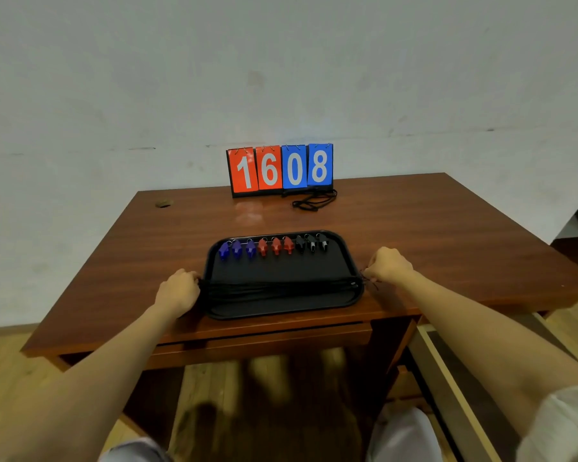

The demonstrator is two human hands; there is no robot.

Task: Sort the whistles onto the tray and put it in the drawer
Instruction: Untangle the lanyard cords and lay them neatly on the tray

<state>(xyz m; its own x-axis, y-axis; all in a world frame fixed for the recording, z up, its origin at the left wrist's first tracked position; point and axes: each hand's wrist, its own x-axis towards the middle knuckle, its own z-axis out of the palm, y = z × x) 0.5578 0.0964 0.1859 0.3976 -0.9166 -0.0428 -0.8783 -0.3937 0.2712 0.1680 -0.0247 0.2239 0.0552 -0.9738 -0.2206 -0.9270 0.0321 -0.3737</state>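
A black tray [281, 308] lies near the front edge of the wooden desk. Along its far side stands a row of whistles: three blue whistles [236, 250] on the left, three red whistles [276, 245] in the middle, three black whistles [312, 243] on the right. A bundle of black lanyard cords [281, 288] stretches straight across the tray's near half. My left hand [178, 291] is closed on the cords' left end at the tray's left rim. My right hand [388, 265] pinches their right end just past the right rim.
A flip scoreboard [280, 170] reading 1608 stands at the back of the desk [431, 235], with a loose black cord [314, 200] in front of it. An open drawer [454, 378] juts out at the lower right. A closed drawer front runs under the desk's front edge.
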